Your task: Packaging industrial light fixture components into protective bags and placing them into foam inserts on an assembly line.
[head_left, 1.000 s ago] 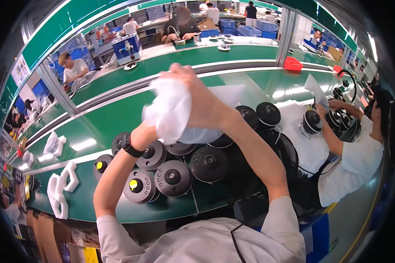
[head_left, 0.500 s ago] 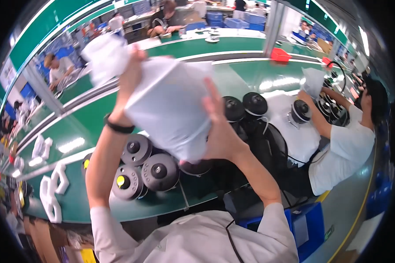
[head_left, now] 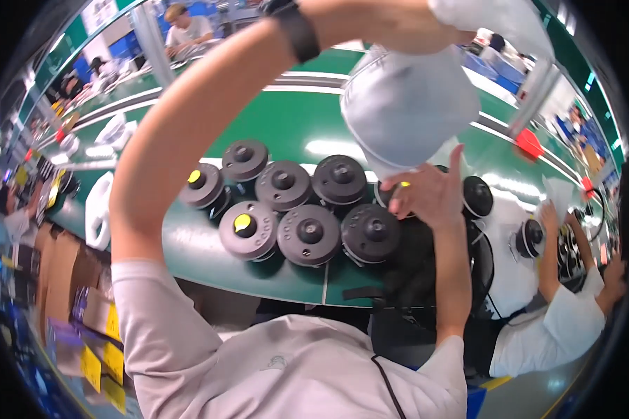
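A whitish, see-through plastic bag (head_left: 412, 105) hangs over the bench at upper right of centre. My left arm arches across the top of the view, and my left hand (head_left: 426, 26) grips the bag's upper part, its fingers mostly hidden by plastic. Just under the bag's lower end is my right hand (head_left: 435, 195), fingers apart and thumb raised. Its fingertips are over a dark round unit with a yellow dot (head_left: 384, 197), partly covered by the hand; whether they touch it I cannot tell. Several similar dark grey round units (head_left: 309, 234) stand to the left.
White foam pieces (head_left: 99, 209) lie at the bench's left end. A black bag-like item (head_left: 416, 269) sits right of the units. A co-worker's arms (head_left: 548, 244) work around another unit (head_left: 531, 237) at right. Cardboard boxes (head_left: 66, 258) stand below left; a red bin (head_left: 529, 144) is farther back.
The bag has moved right and up with my left hand. My right hand has left the bag's side and dropped lower. The view has turned, showing more round units.
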`<action>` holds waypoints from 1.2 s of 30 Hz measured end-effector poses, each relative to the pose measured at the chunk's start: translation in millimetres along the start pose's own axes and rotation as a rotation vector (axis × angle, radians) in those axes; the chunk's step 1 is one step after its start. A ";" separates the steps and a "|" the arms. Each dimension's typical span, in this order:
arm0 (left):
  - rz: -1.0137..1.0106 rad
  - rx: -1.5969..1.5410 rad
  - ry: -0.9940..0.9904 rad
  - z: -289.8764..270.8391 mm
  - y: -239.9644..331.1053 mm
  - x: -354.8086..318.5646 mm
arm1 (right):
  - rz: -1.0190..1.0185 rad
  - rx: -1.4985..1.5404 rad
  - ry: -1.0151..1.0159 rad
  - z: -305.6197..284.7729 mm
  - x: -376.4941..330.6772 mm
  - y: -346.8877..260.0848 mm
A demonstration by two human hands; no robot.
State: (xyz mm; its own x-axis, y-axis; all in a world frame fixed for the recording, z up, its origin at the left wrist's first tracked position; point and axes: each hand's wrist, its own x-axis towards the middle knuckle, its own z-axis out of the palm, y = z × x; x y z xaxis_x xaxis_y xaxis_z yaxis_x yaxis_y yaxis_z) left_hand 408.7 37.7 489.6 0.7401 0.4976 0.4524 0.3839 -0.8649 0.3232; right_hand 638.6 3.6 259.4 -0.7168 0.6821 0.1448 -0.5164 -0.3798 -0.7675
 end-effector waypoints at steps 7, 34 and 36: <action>-0.206 0.234 -0.207 -60.5 -39.9 -55.4 | -0.103 -0.344 -0.115 50.8 64.9 29.1; -0.665 -0.941 1.873 65.0 -65.3 -577.4 | 0.328 -1.052 -0.511 268.1 362.7 295.1; -0.526 -1.036 2.106 89.2 -49.3 -632.1 | 0.378 -1.398 -0.832 296.6 390.5 314.8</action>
State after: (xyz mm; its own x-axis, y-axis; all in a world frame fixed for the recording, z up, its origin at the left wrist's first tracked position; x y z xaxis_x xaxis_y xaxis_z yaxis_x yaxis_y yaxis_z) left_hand -28.9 -240.0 113.6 -0.8519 0.5147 -0.0964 -0.4932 -0.7266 0.4783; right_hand 57.1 -35.0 259.6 -0.9687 0.0182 -0.2477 0.1912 0.6911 -0.6970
